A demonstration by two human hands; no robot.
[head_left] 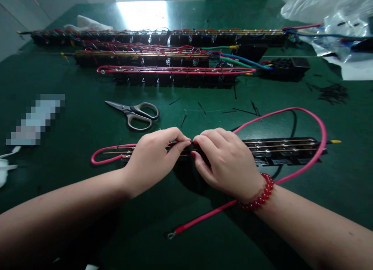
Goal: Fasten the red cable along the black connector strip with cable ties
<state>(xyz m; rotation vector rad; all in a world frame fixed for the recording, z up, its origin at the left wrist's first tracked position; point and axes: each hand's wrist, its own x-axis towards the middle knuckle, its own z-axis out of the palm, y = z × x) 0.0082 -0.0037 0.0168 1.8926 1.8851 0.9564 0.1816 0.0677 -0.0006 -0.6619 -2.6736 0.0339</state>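
Over the middle of a black strip assembly with brass-coloured rods [282, 148], my two hands meet at the fingertips. My left hand [159, 151] pinches thumb and forefinger on a small dark piece that looks like a black cable tie. Curled against the same spot, my right hand [223, 161] has its thumb and forefinger closed; its grip is mostly hidden. A red cable [316, 126] loops at the assembly's left end, passes beneath my hands, arcs round on the right and runs under my right wrist. Its ring terminal [171, 235] lies near the front.
Scissors [135, 113] lie behind my left hand. Loose black cable ties [332, 93] are piled at the right, with several scattered nearer. Further back are similar wired strip assemblies [175, 75]. Plastic bags [326, 13] sit at the far right, on the green table [72, 118].
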